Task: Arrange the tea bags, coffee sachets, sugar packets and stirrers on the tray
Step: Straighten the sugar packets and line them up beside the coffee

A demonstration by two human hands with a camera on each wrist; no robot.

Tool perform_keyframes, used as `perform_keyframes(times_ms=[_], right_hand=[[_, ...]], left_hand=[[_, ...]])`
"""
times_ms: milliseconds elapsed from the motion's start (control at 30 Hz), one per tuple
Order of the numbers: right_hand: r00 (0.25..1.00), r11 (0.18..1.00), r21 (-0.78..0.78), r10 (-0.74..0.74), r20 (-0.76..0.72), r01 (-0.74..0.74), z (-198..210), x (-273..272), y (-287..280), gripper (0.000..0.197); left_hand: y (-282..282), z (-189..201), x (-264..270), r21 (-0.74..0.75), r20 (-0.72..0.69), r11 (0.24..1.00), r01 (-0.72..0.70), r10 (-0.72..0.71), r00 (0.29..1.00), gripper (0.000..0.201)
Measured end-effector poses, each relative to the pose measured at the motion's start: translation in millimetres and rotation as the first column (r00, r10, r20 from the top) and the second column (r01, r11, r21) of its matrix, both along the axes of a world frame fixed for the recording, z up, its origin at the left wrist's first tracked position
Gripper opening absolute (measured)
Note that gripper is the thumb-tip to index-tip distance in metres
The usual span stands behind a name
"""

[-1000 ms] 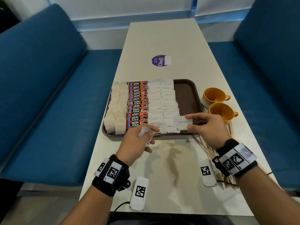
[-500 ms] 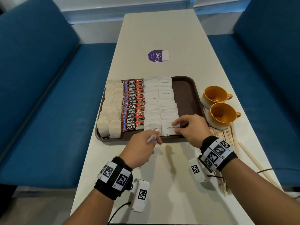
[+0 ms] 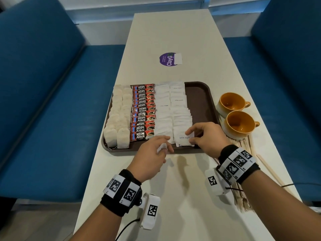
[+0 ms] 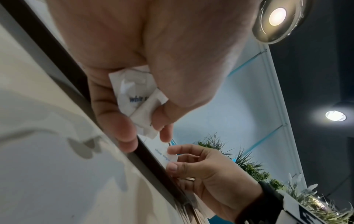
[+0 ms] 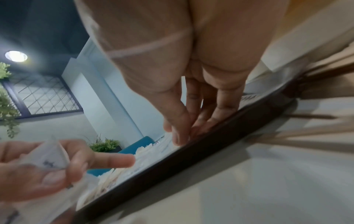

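The brown tray [image 3: 199, 96] holds two columns of tea bags [image 3: 119, 119], a column of red coffee sachets [image 3: 143, 112] and two columns of white sugar packets [image 3: 171, 108]. My right hand [image 3: 190, 136] pinches a sugar packet [image 3: 183, 137] by its right edge at the near end of the right sugar column; the left wrist view shows thumb and forefinger on that sugar packet [image 4: 162, 153]. My left hand [image 3: 164, 146] hovers at the tray's front rim and grips crumpled sugar packets [image 4: 137, 103]. Wooden stirrers [image 3: 243, 145] lie on the table right of the tray.
Two orange cups [image 3: 231, 103] [image 3: 240, 125] stand right of the tray, just beyond the stirrers. A purple sticker [image 3: 169, 59] marks the far table. Blue benches [image 3: 52, 101] flank the narrow white table [image 3: 191, 197].
My right hand has brought its sugar packet down and left onto the near end of the right sugar column. The left hand has stayed at the tray's front rim with its packets.
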State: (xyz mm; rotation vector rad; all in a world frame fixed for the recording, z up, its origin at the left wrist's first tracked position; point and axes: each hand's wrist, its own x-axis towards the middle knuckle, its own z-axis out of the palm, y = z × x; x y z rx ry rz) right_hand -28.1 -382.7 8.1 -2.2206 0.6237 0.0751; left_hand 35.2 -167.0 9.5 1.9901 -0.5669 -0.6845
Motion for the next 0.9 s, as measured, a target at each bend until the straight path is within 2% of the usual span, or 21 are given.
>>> perform_keyframes(times_ms=[167,233,367,467,533,633,733,800,900], right_hand=[[0.998,0.998,-0.039,-0.044,0.037,0.046,-1.1,3.5,0.6,0.035],[1.000,0.999,-0.048,-0.022,0.015,0.023,-0.4,5.5,1.0,0.034],[1.000,0.999,-0.050,0.006,-0.026,-0.007,-0.9,7.8,3.1,0.032],[1.000,0.998,-0.063,-0.002,-0.004,0.001,0.5,5.9,3.8,0.029],[0.999,0.997,-0.070,-0.023,0.040,0.026,4.2,2.3,4.7,0.024],[0.993,0.999,-0.036,-0.035,0.111,0.039,14.7,-6.0,10.6,0.015],[0.986,0.999,0.047,-0.005,0.168,-0.003,28.7,-17.8,24.2,0.011],[0.977,0.988,0.146,0.008,0.214,-0.040,36.7,-26.2,36.5,0.012],[0.968,0.948,0.313,-0.015,0.252,-0.066,41.6,-35.6,53.8,0.019]], left_hand=[[4.7,-2.6,2.7,-0.048,0.009,0.992,-0.119,0.120,0.993,0.033],[6.4,-3.2,4.4,-0.040,0.014,0.988,-0.147,0.147,0.989,0.033],[5.8,-4.7,4.3,-0.019,-0.003,0.993,-0.113,0.113,0.994,0.029],[5.4,-2.6,1.5,-0.035,-0.026,0.990,-0.137,0.136,0.990,0.027],[7.9,1.5,0.7,-0.081,-0.040,0.981,-0.177,0.175,0.984,0.033],[14.1,7.1,0.4,-0.213,-0.204,0.952,-0.222,0.178,0.962,0.045],[19.0,9.5,-4.5,-0.320,-0.387,0.910,-0.265,0.129,0.913,0.053],[21.4,10.3,-10.3,-0.379,-0.460,0.878,-0.292,0.094,0.883,0.051],[25.4,13.7,-20.5,-0.434,-0.497,0.856,-0.281,0.032,0.867,0.039]])
